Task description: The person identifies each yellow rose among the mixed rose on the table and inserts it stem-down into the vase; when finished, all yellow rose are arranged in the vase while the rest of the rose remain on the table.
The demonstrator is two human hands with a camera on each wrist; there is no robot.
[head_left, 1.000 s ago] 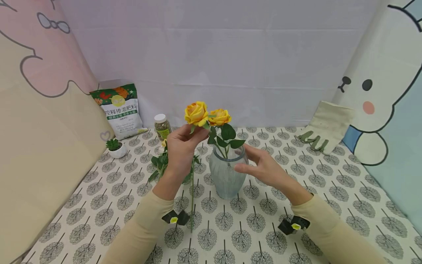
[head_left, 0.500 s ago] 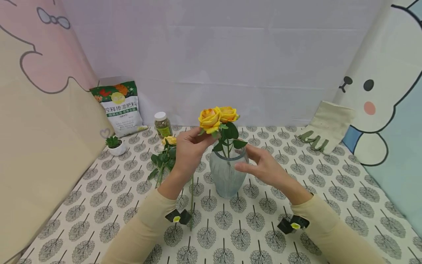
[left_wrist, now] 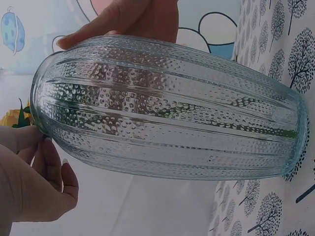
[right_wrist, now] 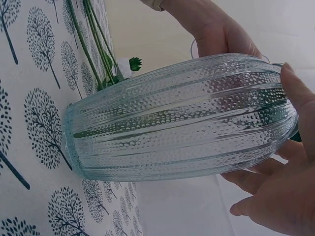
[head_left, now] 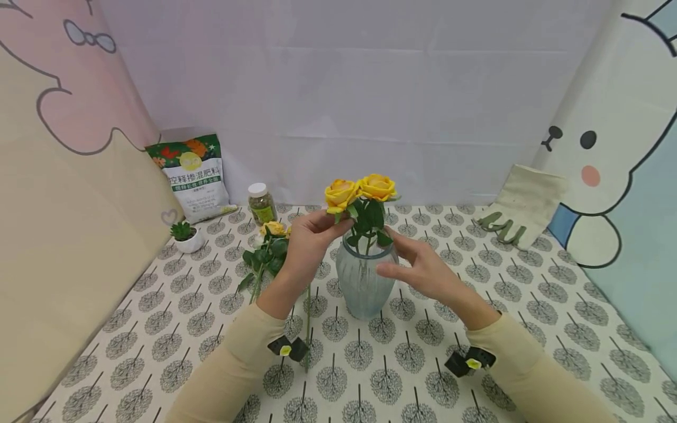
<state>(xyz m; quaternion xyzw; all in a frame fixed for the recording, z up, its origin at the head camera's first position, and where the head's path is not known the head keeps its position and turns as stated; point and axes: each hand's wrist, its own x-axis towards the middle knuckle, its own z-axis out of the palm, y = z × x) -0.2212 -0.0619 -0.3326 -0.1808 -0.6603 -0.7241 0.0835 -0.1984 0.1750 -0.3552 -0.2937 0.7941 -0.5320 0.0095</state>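
A ribbed, bluish glass vase point(head_left: 366, 288) stands upright on the table. Two yellow roses, a left rose point(head_left: 341, 195) and a right rose point(head_left: 377, 188), rise above its mouth. My left hand point(head_left: 305, 247) pinches the left rose just below its bloom, at the rim's left side; the exact contact is hidden by the fingers. My right hand point(head_left: 431, 273) holds the upper right side of the vase, thumb in front and fingers toward the back. Through the bumpy glass in the right wrist view, a green stem point(right_wrist: 93, 132) reaches down near the base.
More yellow roses point(head_left: 272, 228) with leafy stems lie left of the vase, partly behind my left forearm. Farther back stand a lidded jar point(head_left: 261, 205), a fertilizer bag point(head_left: 193, 182) and a small potted succulent point(head_left: 185, 235). Gardening gloves point(head_left: 520, 205) lean at the back right.
My left hand has moved right and slightly down with its rose toward the vase. The other rose has shifted right. My right hand has stayed on the vase.
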